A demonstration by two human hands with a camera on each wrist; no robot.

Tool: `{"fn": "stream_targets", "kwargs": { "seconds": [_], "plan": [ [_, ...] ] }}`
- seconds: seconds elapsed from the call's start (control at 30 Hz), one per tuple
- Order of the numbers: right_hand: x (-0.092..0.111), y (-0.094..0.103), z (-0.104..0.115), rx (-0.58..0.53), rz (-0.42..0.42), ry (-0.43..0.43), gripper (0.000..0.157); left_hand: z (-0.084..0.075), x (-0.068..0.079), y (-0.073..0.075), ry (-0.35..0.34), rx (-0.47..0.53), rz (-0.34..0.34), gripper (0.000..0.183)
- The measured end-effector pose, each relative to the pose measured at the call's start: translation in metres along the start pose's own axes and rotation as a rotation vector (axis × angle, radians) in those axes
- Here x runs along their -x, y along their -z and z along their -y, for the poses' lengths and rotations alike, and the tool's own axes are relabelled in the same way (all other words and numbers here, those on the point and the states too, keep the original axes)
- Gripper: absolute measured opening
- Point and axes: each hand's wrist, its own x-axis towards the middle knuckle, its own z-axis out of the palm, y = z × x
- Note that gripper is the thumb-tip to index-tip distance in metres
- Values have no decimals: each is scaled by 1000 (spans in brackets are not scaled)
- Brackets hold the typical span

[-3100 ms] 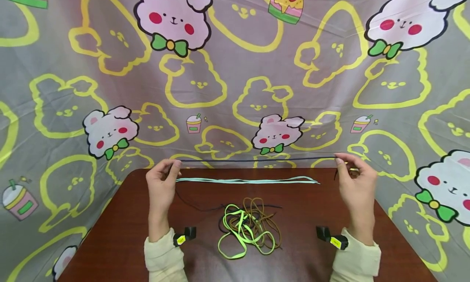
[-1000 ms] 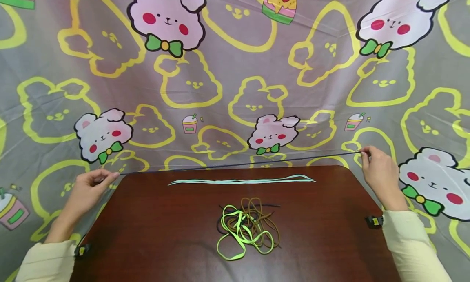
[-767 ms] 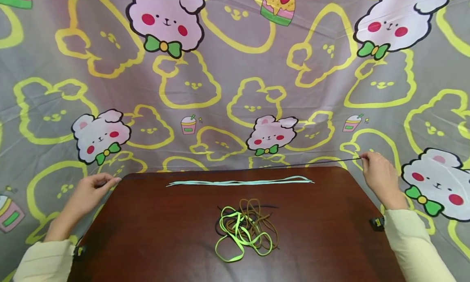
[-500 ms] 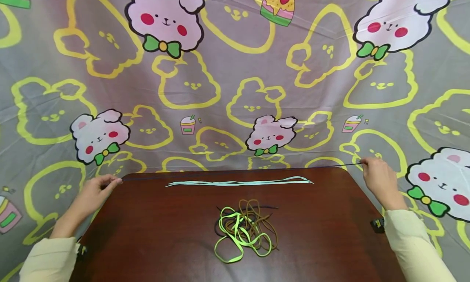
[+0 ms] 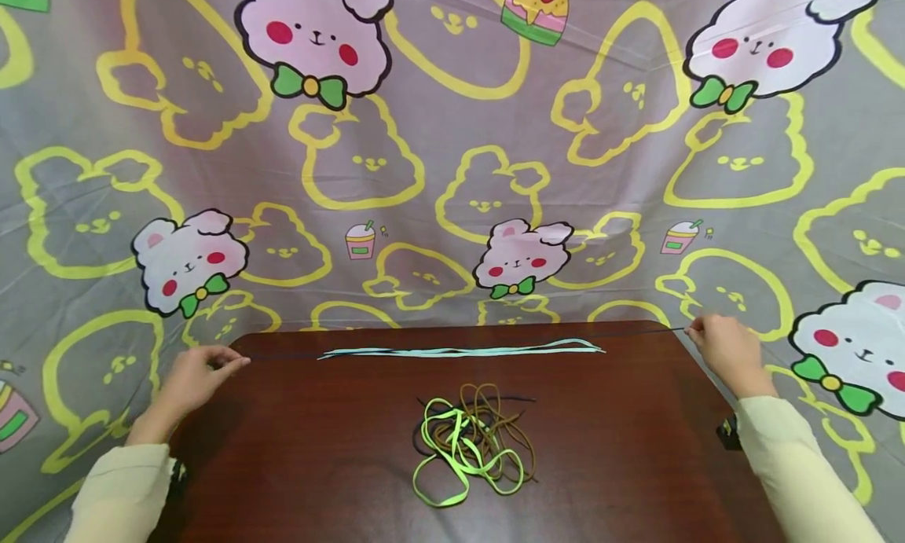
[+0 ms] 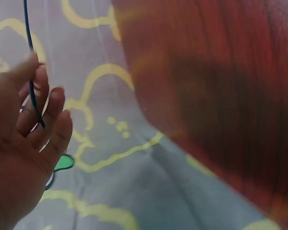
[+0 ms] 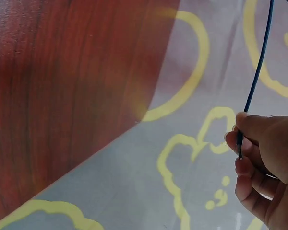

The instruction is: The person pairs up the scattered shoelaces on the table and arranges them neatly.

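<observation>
A thin dark blue shoelace (image 5: 288,357) stretches between my two hands across the back of the table. My left hand (image 5: 194,379) pinches one end between thumb and index finger; in the left wrist view the tip of the dark lace (image 6: 29,28) pokes out below the pinch, over the palm. The opposite end is pinched by my right hand (image 5: 728,356), and in the right wrist view the dark lace (image 7: 259,64) runs upward from thumb and fingertip. Midway, it overlaps a bundle of pale mint shoelaces (image 5: 459,353) lying straight near the rear edge.
Nearer the front middle of the brown table (image 5: 297,449) lies a loose tangle: a neon green shoelace (image 5: 452,501), a brown shoelace (image 5: 533,453) and a dark shoelace (image 5: 519,399). A patterned cloth (image 5: 431,236) hangs behind the table and along its sides.
My hands spread apart, pulling the dark shoelace out to its length. Since then both hands have come down a little, lowering it from above the rear edge to the mint bundle.
</observation>
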Motion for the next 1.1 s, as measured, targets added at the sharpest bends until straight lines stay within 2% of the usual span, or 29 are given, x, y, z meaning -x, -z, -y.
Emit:
{"fn": "stream_targets", "kwargs": {
  "seconds": [0.1,0.23,0.3,0.5,0.67,0.83,1.1],
  "plan": [
    [-2,-9,-3,-4,36,8,14,6,-6,-12,-23,-5,9,16],
    [-5,-24,-8,12,97,27,16,16,-10,-27,-12,-16,66,16],
    [-6,-32,-9,17,140,37,17,23,-10,-32,25,-49,102,16],
    [-4,-53,-9,37,225,44,14,42,-5,-44,201,-129,200,8],
    [-4,-70,-14,43,297,44,8,49,-3,-55,273,-122,205,9],
    [-6,-82,-20,43,298,30,10,48,-9,-66,255,-116,160,12],
    [-12,-92,-20,66,269,38,13,43,-26,-76,210,-136,153,15]
  ]
}}
